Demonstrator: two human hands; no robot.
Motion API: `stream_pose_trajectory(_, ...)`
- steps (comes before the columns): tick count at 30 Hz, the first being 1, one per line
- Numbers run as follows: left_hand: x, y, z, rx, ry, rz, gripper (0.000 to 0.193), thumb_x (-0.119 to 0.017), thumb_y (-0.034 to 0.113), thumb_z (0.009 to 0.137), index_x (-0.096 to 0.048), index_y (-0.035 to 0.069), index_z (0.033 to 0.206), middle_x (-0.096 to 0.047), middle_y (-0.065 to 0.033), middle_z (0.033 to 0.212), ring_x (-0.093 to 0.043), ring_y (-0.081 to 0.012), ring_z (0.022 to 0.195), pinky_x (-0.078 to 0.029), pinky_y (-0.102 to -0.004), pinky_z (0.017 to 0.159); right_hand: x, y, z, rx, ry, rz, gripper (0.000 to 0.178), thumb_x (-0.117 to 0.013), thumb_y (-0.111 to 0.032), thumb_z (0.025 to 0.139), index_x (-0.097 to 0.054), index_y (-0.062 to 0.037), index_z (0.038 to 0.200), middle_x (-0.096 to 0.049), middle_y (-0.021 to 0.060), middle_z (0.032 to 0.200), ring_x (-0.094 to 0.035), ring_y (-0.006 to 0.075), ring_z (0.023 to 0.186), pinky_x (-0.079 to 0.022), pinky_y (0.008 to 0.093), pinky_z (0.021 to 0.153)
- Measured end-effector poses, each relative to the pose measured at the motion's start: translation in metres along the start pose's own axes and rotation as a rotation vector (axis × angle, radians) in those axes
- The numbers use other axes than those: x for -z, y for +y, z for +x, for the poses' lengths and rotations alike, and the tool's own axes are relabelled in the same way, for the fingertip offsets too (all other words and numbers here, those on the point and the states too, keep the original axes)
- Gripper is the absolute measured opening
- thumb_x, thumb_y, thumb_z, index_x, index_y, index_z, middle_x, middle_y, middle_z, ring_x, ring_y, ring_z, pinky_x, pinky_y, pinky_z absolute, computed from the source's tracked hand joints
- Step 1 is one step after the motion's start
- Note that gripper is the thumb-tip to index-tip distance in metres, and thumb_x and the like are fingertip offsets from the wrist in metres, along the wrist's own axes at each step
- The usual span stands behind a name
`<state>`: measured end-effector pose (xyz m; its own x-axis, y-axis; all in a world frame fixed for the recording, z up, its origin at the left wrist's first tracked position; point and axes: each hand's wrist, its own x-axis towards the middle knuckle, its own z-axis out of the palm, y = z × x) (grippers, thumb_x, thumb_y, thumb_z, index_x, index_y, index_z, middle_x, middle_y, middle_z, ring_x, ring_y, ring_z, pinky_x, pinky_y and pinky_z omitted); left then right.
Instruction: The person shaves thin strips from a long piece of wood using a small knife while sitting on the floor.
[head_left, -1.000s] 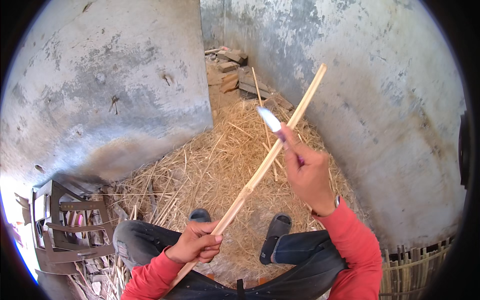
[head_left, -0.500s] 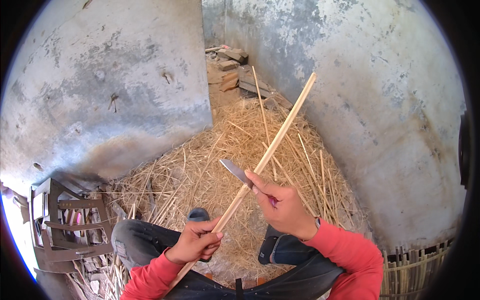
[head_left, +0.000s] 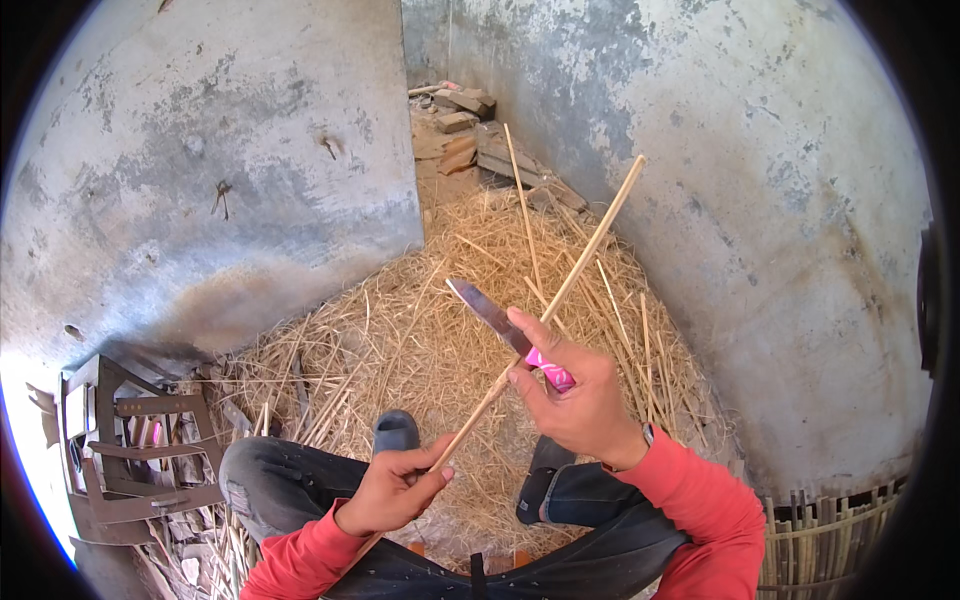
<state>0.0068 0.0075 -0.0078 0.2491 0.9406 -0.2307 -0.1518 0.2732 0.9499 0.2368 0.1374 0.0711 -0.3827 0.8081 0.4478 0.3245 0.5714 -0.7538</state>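
Observation:
My left hand (head_left: 398, 492) is closed round the lower part of a long, pale bamboo strip (head_left: 604, 232), which slants up and away to the right. Higher on the strip is my right hand (head_left: 582, 402), gripping a knife (head_left: 492, 318) with a pink patterned handle. Its broad grey blade lies across the strip and points to the upper left. My right thumb rests near the base of the blade, and the fingers close round the handle. Part of the blade's contact with the strip is hidden by the hand.
Shavings (head_left: 400, 310) cover the floor between my legs and the walls, with loose strips (head_left: 523, 200) lying on top. A broken wooden frame (head_left: 150, 450) stands at left, a slatted bamboo basket (head_left: 830, 540) at lower right. Bricks and boards (head_left: 460, 105) lie in the far corner.
The strip has been turned and now shows a narrower side. My right hand has tilted, so the knife's pink handle shows and the blade lies at a different angle.

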Motion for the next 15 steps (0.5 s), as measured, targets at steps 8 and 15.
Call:
stream_pose_trajectory(8,0.011,0.005,-0.005,0.06,0.03,-0.186,0.047,-0.06,0.002,0.103,-0.054,0.008,0.15,-0.048,0.0056,0.065,-0.038,-0.0021,0.052,-0.029,-0.0231,0.043,0.02,0.015,0.01,0.152,0.146,-0.241,0.052,-0.072,-0.002,0.086,-0.065,-0.0051,0.137,-0.064,0.0097,0.074,-0.055,0.0138,0.058,-0.044,0.0303,0.055)
stream_pose_trajectory(15,0.018,0.006,-0.004,0.123,-0.106,-0.397,0.054,-0.057,0.0,0.104,-0.05,0.017,0.154,-0.047,0.0005,0.071,-0.036,-0.0054,0.054,-0.028,-0.0236,0.044,0.015,0.013,-0.003,0.119,-0.058,-0.194,0.047,-0.07,-0.009,0.091,-0.065,-0.002,0.137,-0.063,0.0106,0.072,-0.057,0.0152,0.058,-0.045,0.0303,0.053)
